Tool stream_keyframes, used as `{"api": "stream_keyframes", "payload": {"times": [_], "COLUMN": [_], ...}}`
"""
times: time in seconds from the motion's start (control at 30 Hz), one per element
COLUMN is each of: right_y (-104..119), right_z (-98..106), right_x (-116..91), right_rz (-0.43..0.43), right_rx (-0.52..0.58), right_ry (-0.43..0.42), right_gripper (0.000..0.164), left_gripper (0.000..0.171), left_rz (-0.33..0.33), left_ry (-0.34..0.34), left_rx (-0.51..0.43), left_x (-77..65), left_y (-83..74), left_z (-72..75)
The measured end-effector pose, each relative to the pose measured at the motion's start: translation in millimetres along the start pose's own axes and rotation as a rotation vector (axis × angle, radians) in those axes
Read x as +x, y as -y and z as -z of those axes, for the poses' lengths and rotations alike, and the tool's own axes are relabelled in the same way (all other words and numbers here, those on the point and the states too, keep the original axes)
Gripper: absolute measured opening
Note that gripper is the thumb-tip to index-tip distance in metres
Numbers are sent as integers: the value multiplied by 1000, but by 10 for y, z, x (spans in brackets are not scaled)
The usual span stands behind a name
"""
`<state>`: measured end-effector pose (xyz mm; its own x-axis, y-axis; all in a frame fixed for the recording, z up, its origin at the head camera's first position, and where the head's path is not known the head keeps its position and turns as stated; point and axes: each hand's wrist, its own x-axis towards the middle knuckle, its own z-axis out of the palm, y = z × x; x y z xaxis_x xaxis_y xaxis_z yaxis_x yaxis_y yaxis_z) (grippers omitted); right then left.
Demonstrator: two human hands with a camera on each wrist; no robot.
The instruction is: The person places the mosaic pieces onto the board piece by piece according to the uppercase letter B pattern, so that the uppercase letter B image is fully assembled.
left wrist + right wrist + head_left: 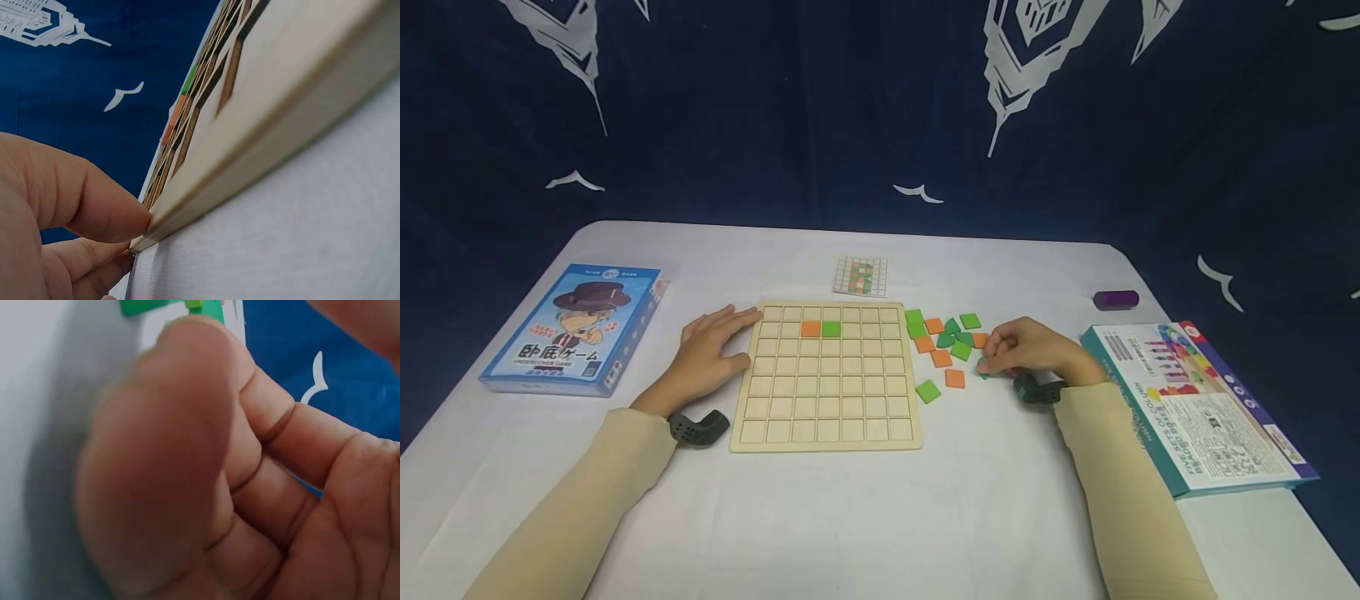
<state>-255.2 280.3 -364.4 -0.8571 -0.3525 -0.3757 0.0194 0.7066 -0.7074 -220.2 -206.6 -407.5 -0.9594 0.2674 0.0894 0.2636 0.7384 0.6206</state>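
A square wooden grid board [825, 446] lies on the table, with an orange tile [811, 329] and a green tile [831, 329] side by side in an upper row. My left hand [709, 354] rests along the board's left edge, thumb and fingertips touching the rim; the left wrist view shows the thumb [115, 212] against the wooden side. To the right of the board, my right hand [1026, 348] has its fingers curled and pinches a dark green tile [982, 369] at the fingertips, mostly hidden. In the right wrist view, the blurred thumb [162, 450] covers the fingertips.
Loose orange and green tiles [928, 392] lie between board and right hand. A pattern card [861, 277] sits behind the board. At left is a blue game box [542, 333]; at right, a teal and purple box [1210, 417] with a purple object [1116, 300] behind it.
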Motion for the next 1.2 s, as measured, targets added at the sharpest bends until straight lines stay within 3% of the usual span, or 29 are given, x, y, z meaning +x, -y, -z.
{"api": "stream_keyframes", "payload": {"times": [0.3,0.83,1.2], "right_y": [73,30,57], "right_z": [-61,-10,-9], "right_x": [37,13,24], "right_rz": [-13,10,-53], "right_rx": [-151,-68,0], "right_ry": [-31,-8,-55], "right_gripper": [27,21,23], "left_gripper": [70,70,70], "left_rz": [-3,0,0], "left_ry": [4,4,3], "left_rx": [6,3,2], "left_x": [6,11,9], "left_y": [20,44,29], "left_z": [-10,-15,-8]}}
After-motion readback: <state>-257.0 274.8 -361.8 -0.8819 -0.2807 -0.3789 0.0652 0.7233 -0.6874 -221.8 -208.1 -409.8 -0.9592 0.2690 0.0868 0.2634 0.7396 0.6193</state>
